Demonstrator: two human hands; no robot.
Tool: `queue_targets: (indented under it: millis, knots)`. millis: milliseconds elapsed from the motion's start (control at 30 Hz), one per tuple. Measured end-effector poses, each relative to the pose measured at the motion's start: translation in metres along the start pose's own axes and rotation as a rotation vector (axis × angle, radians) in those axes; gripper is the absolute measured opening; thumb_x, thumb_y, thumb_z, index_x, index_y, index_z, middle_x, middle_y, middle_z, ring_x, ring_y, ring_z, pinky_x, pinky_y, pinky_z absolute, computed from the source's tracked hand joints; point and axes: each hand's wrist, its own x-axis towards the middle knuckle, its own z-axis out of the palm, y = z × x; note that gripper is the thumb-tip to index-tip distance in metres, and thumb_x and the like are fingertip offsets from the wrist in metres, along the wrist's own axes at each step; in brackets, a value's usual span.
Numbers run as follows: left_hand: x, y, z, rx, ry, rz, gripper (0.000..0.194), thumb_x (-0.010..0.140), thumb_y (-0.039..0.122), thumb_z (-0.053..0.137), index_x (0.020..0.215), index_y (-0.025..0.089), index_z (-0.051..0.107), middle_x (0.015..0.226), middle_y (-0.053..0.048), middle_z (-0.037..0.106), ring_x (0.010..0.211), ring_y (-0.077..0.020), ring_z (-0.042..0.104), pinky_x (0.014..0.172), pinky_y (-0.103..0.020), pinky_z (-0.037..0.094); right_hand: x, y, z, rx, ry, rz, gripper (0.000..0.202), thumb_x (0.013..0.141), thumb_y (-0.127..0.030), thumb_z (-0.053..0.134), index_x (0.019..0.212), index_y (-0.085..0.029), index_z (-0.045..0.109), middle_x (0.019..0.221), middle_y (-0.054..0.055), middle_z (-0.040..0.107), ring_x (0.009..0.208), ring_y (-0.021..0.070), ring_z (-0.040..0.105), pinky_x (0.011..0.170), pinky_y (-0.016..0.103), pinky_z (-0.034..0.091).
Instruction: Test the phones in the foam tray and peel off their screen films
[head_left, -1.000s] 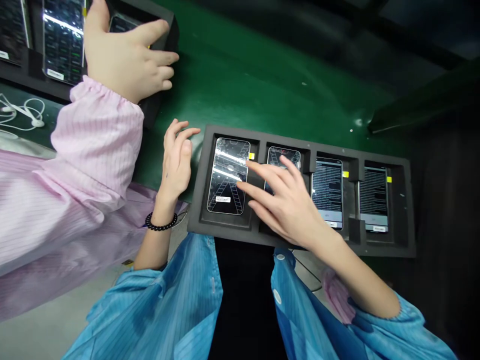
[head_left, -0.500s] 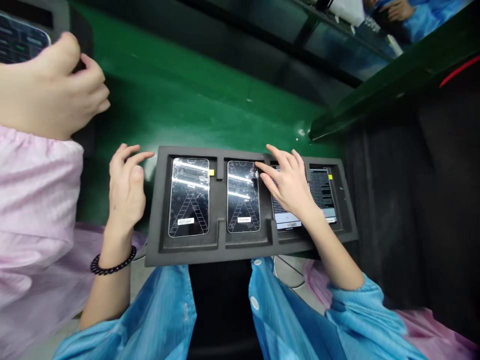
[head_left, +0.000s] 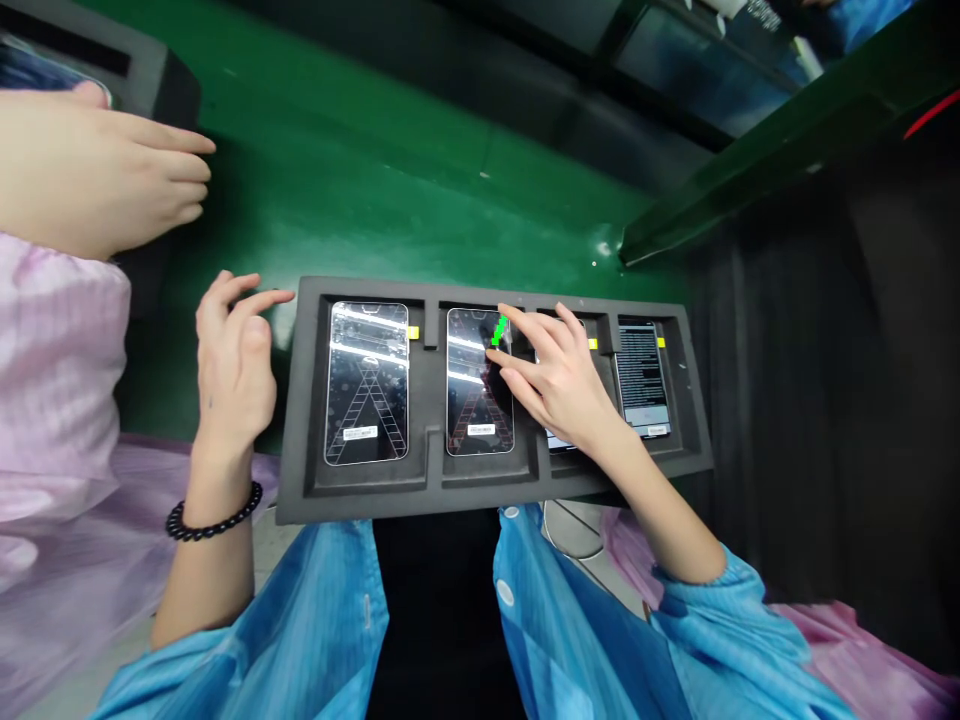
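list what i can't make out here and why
Head view: most of the near tray's third phone from left, behind the right hand.
Head view: print on that tray's white labels, too small.
Head view: most of the upper-left phone, behind a pink-sleeved person's hand and past the left edge.
Head view: the blue garment, top right, cut off by the top edge.

Right fingers (head_left: 519, 367) on phone (head_left: 469, 405), gray tray (head_left: 297, 450)

The glossy green table (head_left: 375, 200) bears a 4-compartment grey tray (head_left: 292, 430) at its near edge; another tray (head_left: 176, 85), cut off, farther left.
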Motion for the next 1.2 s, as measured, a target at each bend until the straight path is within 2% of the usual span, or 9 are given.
queue_targets:
  millis: [100,167,333,733,933,1067,1200]
  knots:
    - [0.0,0.006,-0.002,-0.002,-0.042,-0.044,0.05,0.099,0.056,0.027,0.129,0.042,0.065,0.152,-0.005,0.05,0.154,-0.0285,0.032,0.129,-0.056,0.023,-0.004,-0.009,-0.001,0.016,0.002,-0.033,0.033,0.106,-0.029,0.046,0.114,-0.022,0.077,0.152,0.012,0.056,0.132,0.0267,0.055,0.121,0.059,0.034]
    - [0.0,0.009,-0.004,0.006,-0.065,-0.068,0.05,0.097,0.057,0.025,0.128,0.046,0.063,0.154,-0.004,0.048,0.155,-0.0269,0.029,0.13,-0.054,0.022,-0.007,-0.015,-0.002,0.029,0.011,-0.056,0.032,0.105,-0.028,0.046,0.114,-0.021,0.077,0.151,0.012,0.058,0.132,0.0266,0.056,0.12,0.059,0.034]
    - [0.0,0.01,-0.004,0.023,-0.067,-0.087,0.051,0.095,0.06,0.023,0.124,0.044,0.062,0.153,-0.004,0.046,0.156,-0.0245,0.028,0.132,-0.051,0.021,-0.015,-0.03,-0.003,0.068,0.01,-0.092,0.031,0.104,-0.026,0.047,0.113,-0.019,0.076,0.149,0.012,0.059,0.13,0.0258,0.057,0.121,0.057,0.034]
    - [0.001,0.011,-0.004,0.023,-0.075,-0.105,0.054,0.091,0.063,0.023,0.123,0.043,0.062,0.156,-0.004,0.044,0.156,-0.0278,0.026,0.13,-0.059,0.019,-0.03,-0.058,0.0,0.138,0.005,-0.154,0.029,0.102,-0.024,0.047,0.11,-0.017,0.074,0.15,0.011,0.06,0.127,0.0231,0.059,0.125,0.052,0.027]
    - [0.001,0.014,-0.004,0.049,-0.088,-0.14,0.053,0.092,0.062,0.021,0.123,0.044,0.061,0.157,-0.002,0.044,0.156,-0.0236,0.025,0.131,-0.055,0.019,-0.037,-0.075,0.0,0.182,-0.025,-0.196,0.029,0.1,-0.022,0.047,0.107,-0.016,0.075,0.147,0.01,0.063,0.127,0.0212,0.059,0.129,0.049,0.021]
    - [0.001,0.013,-0.004,0.026,-0.081,-0.123,0.052,0.094,0.061,0.023,0.123,0.043,0.063,0.156,-0.004,0.045,0.156,-0.0263,0.026,0.129,-0.059,0.02,-0.033,-0.063,-0.002,0.254,-0.029,-0.199,0.03,0.102,-0.026,0.046,0.105,-0.021,0.075,0.149,0.008,0.061,0.13,0.0217,0.057,0.127,0.05,0.024]
    - [0.001,0.004,-0.001,0.007,-0.05,-0.035,0.055,0.099,0.059,0.026,0.126,0.032,0.066,0.152,-0.011,0.048,0.155,-0.029,0.03,0.128,-0.059,0.023,-0.003,-0.031,-0.004,0.126,-0.002,0.024,0.035,0.105,-0.029,0.042,0.122,-0.024,0.071,0.157,0.01,0.052,0.137,0.0263,0.05,0.124,0.055,0.029]
